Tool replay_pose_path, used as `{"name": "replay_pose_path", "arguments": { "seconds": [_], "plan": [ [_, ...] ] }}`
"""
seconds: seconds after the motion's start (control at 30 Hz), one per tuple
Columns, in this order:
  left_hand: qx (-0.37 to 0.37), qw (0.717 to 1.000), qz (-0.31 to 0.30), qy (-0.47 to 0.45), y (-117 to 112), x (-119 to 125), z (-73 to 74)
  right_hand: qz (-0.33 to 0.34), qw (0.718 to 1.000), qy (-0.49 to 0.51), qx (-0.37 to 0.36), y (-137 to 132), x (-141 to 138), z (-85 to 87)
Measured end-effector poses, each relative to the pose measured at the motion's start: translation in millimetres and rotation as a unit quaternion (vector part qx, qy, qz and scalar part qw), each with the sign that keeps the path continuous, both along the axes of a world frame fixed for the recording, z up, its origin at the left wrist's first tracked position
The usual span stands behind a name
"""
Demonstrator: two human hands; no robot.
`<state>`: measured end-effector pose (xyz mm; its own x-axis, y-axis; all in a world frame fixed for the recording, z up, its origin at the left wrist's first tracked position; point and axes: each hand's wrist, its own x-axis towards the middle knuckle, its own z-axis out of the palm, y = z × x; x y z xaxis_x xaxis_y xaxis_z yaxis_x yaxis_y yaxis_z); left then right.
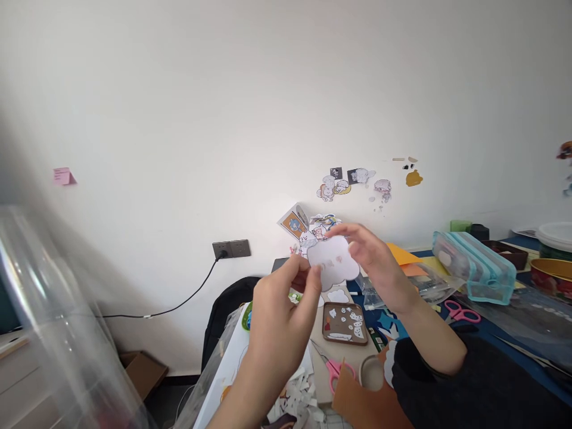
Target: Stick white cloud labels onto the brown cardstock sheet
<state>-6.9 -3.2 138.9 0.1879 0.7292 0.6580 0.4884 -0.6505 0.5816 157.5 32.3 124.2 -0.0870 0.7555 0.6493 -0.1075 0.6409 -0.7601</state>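
Note:
A white cloud-shaped paper cutout (337, 268), with faint pinkish marks on its face, is held up above the table. My left hand (283, 310) pinches its lower left edge between thumb and fingers. Around the upper right edge is my right hand (378, 265), fingers stretched and thumb apart; whether it touches the paper is unclear. Below them, a brown tray (345, 341) holds several small paper cutouts. Pink-handled scissors (333, 370) lie in front of the tray, beside an orange-brown sheet (364, 400) and white paper scraps (299, 396).
Against the wall lean more printed cutouts (319, 229). To the right are a teal-trimmed clear pencil case (480, 268), a second pair of pink scissors (462, 313) and a round tin (554, 280). Clear plastic (58, 310) rises at the left. A cord runs to a wall socket (231, 248).

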Motion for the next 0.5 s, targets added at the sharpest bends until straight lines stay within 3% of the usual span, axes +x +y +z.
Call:
{"name": "replay_pose_path", "arguments": {
  "seconds": [0.1, 0.3, 0.5],
  "plan": [
    [-0.005, 1.0, -0.011, -0.024, 3.1, -0.6, -0.9, 0.049, 0.998, -0.016, -0.023, -0.8, -2.6, -0.1],
    [-0.053, 0.998, -0.027, 0.018, 6.8, 2.4, -2.5, -0.032, 0.998, 0.044, -0.019, -2.1, -8.5, -3.9],
    [-0.094, 0.994, 0.035, 0.036, 3.8, 0.8, -0.7, -0.094, 0.994, -0.048, 0.031, -10.0, -7.8, -2.0]
  ]
}}
